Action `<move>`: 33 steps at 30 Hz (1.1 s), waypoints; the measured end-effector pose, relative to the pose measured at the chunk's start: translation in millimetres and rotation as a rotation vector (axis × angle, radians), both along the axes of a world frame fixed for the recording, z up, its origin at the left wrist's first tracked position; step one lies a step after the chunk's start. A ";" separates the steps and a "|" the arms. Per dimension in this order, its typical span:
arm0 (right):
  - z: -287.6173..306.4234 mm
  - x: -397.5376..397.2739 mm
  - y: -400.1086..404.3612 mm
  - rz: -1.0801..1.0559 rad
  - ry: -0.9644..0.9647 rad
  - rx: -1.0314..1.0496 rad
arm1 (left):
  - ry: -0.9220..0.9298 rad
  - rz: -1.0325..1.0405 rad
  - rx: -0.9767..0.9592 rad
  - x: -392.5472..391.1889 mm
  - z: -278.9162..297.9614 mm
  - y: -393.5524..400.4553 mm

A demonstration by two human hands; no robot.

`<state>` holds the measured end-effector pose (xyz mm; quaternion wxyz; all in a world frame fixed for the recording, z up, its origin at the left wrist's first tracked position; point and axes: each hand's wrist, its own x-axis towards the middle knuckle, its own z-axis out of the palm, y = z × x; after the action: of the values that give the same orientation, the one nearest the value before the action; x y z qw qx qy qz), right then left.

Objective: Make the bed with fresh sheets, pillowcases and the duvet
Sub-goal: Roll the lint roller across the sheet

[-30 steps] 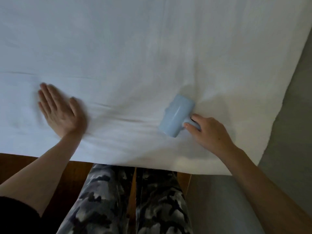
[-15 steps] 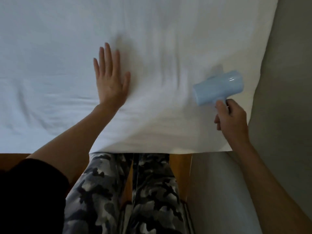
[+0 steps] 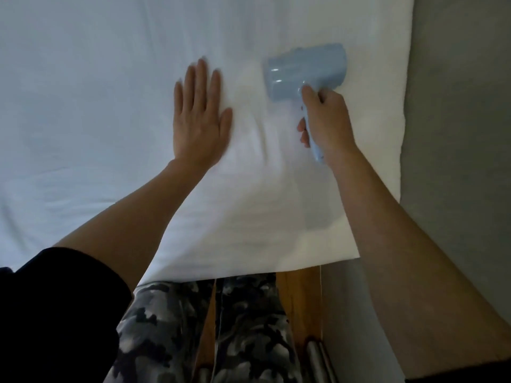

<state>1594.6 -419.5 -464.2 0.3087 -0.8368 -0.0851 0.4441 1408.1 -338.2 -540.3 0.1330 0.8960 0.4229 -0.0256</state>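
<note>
A white sheet (image 3: 110, 106) covers the bed and fills most of the view, reaching from the far edge down to the near edge, where it hangs over the person's legs. Its right edge runs beside a grey wall (image 3: 456, 106), and the near right corner is rounded and slightly lifted. The cloth lies mostly smooth, with soft creases between the two hands and faint folds toward the near left.

The left hand (image 3: 199, 117) lies flat on the sheet, palm down, fingers straight and slightly spread, the thumb out to the right. Its forearm reaches in from the near left, with a black sleeve (image 3: 55, 313) at the upper arm.

The right hand (image 3: 325, 120) is curled round the handle of a pale blue handheld tool (image 3: 305, 71), fingers wrapped on the left side of the handle. The tool's broad cylindrical head sits on or just above the sheet near the right edge, just to the right of the left hand; whether it touches the cloth cannot be told. The right forearm comes in from the near right corner.

Below the near edge show camouflage-patterned trousers (image 3: 199, 327) and a wooden bed frame (image 3: 298, 299).
</note>
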 end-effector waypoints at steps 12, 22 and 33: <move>10.0 -74.4 -179.7 -0.005 0.002 -0.273 | 0.034 0.009 -0.008 4.3 -3.0 0.6; 3.5 -48.6 -105.5 0.078 -0.133 -0.211 | -0.006 0.016 0.028 3.7 -4.7 -0.4; -34.5 53.1 132.9 0.177 -0.212 -0.044 | -0.010 0.005 0.059 2.2 -9.2 -0.3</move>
<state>1647.7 -286.6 -498.8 0.2391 -0.8749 -0.1809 0.3804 1410.3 -338.5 -549.4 0.1085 0.8985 0.4252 -0.0082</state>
